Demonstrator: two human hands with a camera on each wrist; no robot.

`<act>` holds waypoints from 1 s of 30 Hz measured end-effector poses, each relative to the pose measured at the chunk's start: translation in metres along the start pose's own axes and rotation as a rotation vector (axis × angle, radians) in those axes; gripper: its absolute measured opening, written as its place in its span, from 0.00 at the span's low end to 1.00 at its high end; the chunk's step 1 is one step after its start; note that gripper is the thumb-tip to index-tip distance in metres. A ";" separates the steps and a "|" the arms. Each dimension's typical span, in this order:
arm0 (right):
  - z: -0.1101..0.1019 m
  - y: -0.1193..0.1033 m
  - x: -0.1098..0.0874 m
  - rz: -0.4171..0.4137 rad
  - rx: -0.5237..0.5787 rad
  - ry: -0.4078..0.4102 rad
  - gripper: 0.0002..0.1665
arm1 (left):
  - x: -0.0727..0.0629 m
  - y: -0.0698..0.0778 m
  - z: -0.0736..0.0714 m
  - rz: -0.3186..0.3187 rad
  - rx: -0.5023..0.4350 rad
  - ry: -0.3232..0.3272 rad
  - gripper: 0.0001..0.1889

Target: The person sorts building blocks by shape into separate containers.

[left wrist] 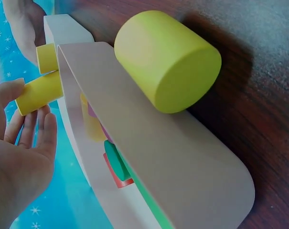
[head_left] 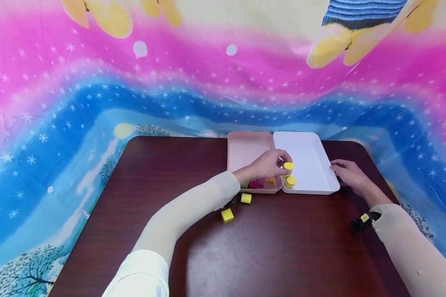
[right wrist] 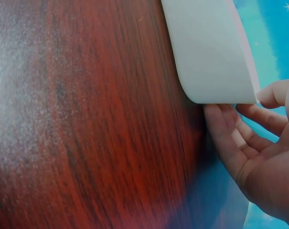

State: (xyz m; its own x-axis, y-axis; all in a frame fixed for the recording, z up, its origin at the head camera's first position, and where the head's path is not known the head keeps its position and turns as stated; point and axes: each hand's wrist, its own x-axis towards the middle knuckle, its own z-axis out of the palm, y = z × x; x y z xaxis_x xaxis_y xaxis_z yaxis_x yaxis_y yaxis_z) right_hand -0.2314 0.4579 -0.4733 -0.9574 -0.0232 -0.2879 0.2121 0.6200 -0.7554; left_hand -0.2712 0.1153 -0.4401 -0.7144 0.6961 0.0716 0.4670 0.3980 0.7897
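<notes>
My left hand pinches a yellow cylinder between thumb and fingers, above the left side of the white tray. Close by, a second yellow cylinder sits at that tray's near left corner. My right hand holds the white tray's right side, thumb at the rim and fingers against the outer wall, as the right wrist view shows. Left of the white tray stands a pink tray, partly hidden by my left hand and forearm.
Inside the pink tray lie several coloured blocks, among them a magenta piece and a green piece. On the dark wooden table, a yellow cylinder and a yellow cube lie before the pink tray. A patterned cloth hangs behind.
</notes>
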 end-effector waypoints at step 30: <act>0.002 0.001 0.001 0.024 -0.014 0.017 0.39 | -0.045 -0.006 -0.030 0.084 0.005 -0.069 0.21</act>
State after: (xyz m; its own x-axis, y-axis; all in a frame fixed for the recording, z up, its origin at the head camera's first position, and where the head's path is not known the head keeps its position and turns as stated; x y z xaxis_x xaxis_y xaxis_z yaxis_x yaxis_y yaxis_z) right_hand -0.2313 0.4569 -0.4758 -0.9553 0.0046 -0.2955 0.2320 0.6315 -0.7399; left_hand -0.2571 0.0636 -0.4299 -0.6353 0.7664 0.0951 0.5265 0.3397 0.7794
